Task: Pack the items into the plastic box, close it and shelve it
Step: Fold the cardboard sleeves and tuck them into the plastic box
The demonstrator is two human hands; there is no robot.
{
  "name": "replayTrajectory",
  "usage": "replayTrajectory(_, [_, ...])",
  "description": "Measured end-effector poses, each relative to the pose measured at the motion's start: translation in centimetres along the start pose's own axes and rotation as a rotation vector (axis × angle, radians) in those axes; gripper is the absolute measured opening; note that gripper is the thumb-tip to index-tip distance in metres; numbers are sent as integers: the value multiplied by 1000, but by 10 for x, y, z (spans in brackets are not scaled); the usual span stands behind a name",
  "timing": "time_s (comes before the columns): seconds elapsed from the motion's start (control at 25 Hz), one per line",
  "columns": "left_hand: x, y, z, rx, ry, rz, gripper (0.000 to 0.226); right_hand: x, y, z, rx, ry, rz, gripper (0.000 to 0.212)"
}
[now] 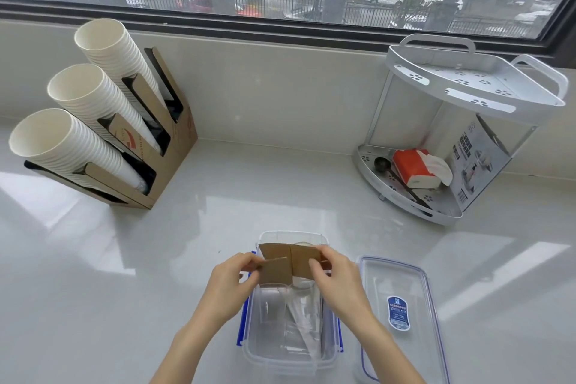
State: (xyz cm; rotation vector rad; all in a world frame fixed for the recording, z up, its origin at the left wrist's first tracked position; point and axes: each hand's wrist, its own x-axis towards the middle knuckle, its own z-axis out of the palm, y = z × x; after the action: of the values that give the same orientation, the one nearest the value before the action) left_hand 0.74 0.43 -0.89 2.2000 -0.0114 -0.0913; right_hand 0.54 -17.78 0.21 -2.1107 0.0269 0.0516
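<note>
A clear plastic box [254, 349] with blue side clips stands open on the counter near the front edge. Inside it lie clear wrapped items, one long and thin. Above the box, both hands hold brown cardboard sleeves [291, 262]. My left hand [233, 284] pinches the left end and my right hand [338, 279] grips the right end. The box's clear lid [402, 315], with a blue label, lies flat on the counter just right of the box.
A cardboard holder [174, 146] with three tilted stacks of white paper cups stands at the back left. At the back right is a white two-tier corner rack [448, 215]; its lower tier holds an orange tissue pack, a black spoon and a carton, its upper tier nothing.
</note>
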Motion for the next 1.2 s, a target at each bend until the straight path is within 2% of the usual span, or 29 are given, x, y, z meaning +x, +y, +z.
replayTrajectory(0.16, [-2,10,-6,-204,126,-27,17,-1,-8,-20,147,135,-24,34])
replayTrajectory(0.28, [-5,17,-10,-404,202,-82,12,-3,-13,-31,276,207,-32,30])
replayTrajectory(0.36, [-7,21,-11,-567,200,-146,12,-4,-14,-35,411,226,-8,23])
replayTrajectory(0.48, [-12,24,-10,-692,178,-218,18,-7,-15,-35,545,187,45,19])
replayTrajectory(0.72, [-19,22,-9,-745,171,-303,20,-16,-14,-24,657,198,75,20])
replayTrajectory(1.0, [-20,28,-3,-781,122,-335,20,-22,-21,-12,597,226,-58,24])
replayTrajectory(1.12, [-21,28,-2,-832,87,-322,20,-20,-20,-9,645,175,-24,23])
replayTrajectory(1.2, [-22,28,-2,-890,55,-304,22,-21,-17,-7,578,137,-12,25])
